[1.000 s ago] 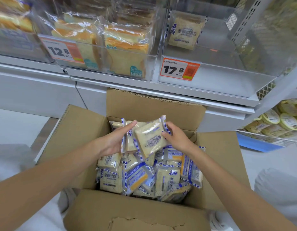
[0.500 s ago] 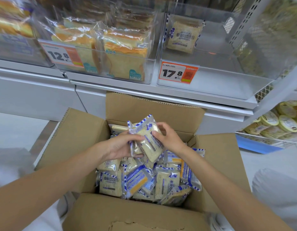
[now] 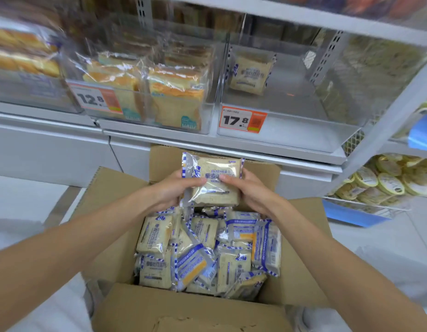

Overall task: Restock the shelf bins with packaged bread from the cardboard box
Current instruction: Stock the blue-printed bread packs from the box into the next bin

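The person holds a packet of bread (image 3: 213,182) upright above the open cardboard box (image 3: 181,310), gripped from both sides. The left hand (image 3: 169,191) curls round its left edge and the right hand (image 3: 252,191) round its right edge, with both thumbs pressed on the front face near the middle. The packet is a flat, roughly square clear wrapper. A blue-and-white checked strip runs down each side seam, and blue lettering is printed across the front. A pale, speckled slab of bread shows through. It faces the camera, in front of the box's rear flap and below the shelf edge. Whether a second packet lies behind it cannot be told.

Below it the box is filled with a jumble of packets (image 3: 157,236) of the same kind, some face up, some showing a back with a yellow and blue label. On the shelf above, the clear bin (image 3: 291,133) with the 17.8 price tag (image 3: 242,119) holds one matching packet standing at its back (image 3: 252,73). The neighbouring bin (image 3: 157,127) to its left, tagged 12.8, holds bagged sliced loaves (image 3: 176,92).
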A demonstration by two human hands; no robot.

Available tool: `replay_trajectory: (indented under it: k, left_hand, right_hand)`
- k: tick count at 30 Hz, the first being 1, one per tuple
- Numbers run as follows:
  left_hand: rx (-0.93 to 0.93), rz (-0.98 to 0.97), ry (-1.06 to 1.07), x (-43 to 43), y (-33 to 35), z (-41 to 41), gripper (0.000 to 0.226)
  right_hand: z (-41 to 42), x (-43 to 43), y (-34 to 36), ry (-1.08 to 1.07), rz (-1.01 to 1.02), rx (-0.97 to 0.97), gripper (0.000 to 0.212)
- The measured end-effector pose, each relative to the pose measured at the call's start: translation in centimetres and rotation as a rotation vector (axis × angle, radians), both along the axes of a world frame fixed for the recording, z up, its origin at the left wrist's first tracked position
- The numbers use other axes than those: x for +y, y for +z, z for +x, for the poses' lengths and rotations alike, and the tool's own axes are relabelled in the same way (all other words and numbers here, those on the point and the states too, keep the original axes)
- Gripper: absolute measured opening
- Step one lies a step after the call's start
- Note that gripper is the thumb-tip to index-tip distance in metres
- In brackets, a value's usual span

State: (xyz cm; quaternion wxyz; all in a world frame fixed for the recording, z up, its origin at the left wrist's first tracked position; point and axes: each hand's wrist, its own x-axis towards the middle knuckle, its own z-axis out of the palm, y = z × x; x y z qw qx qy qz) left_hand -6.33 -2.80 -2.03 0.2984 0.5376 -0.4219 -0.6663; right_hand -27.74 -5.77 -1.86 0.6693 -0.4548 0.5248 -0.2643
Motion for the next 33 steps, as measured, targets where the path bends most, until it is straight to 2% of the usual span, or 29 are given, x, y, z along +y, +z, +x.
replay_trajectory:
  k: [2, 4, 7, 9, 11, 12, 14, 16, 18, 20, 22, 25, 26, 29, 33]
  left_hand:
    - [-0.079, -0.108, -0.054, -1.1, 3.0, -0.4, 0.044]
    - [-0.213, -0.271, -0.081, -2.3, 6.7, -1.0, 0.028]
    - [-0.45, -0.511, -0.017, -4.9, 11.4, -1.6, 0.049]
    - [-0.567, -0.674, 0.106, -7.1, 13.6, -1.9, 0.053]
    - [-0.636, -0.792, 0.225, -9.3, 15.4, -2.1, 0.048]
    - [-0.68, -0.839, 0.258, -10.8, 15.8, -2.1, 0.042]
    - [-0.826, -0.886, 0.229, -13.5, 15.7, -1.9, 0.033]
    - [-0.954, -0.895, 0.147, -15.8, 15.1, -1.8, 0.038]
    - [-0.985, -0.912, 0.11, -17.4, 14.1, -2.0, 0.05]
    - [-0.948, -0.955, 0.129, -18.2, 13.1, -1.8, 0.048]
    - [-0.84, -0.974, 0.181, -18.5, 12.4, -1.6, 0.039]
    - [-0.746, -0.982, 0.226, -18.5, 11.6, -1.4, 0.033]
    - [-0.727, -0.988, 0.237, -18.5, 11.5, -1.5, 0.033]
    - [-0.711, -0.987, 0.284, -18.5, 11.4, -1.6, 0.032]
    - [-0.711, -0.997, 0.277, -18.3, 11.4, -1.6, 0.033]
  right_hand:
    - [0.1, -0.7, 2.8, -0.019, -0.023, -0.046, 0.058]
    - [-0.1, -1.7, 6.1, -0.083, -0.061, -0.063, 0.047]
    - [-0.6, -3.5, 11.0, -0.165, -0.187, -0.067, 0.05]
    - [-1.3, -5.0, 13.9, -0.231, -0.262, -0.107, 0.036]
    - [-2.3, -7.1, 16.0, -0.278, -0.298, -0.15, 0.017]
    - [-2.9, -8.3, 16.7, -0.302, -0.287, -0.16, 0.015]
    - [-4.3, -11.3, 17.1, -0.321, -0.225, -0.139, 0.02]
    - [-5.4, -14.6, 16.5, -0.346, -0.174, -0.082, 0.021]
    - [-5.6, -17.8, 15.4, -0.388, -0.191, -0.018, 0.026]
    - [-5.1, -20.9, 13.8, -0.365, -0.255, 0.05, 0.041]
    - [-4.2, -23.7, 12.3, -0.268, -0.363, 0.253, 0.06]
    - [-3.2, -26.2, 10.8, -0.176, -0.509, 0.756, 0.083]
    - [-3.1, -26.7, 10.2, -0.179, -0.49, 0.779, 0.088]
    - [-2.5, -27.2, 9.5, -0.226, -0.341, 0.521, 0.09]
    - [-2.3, -27.7, 9.4, -0.328, -0.453, 0.697, 0.112]
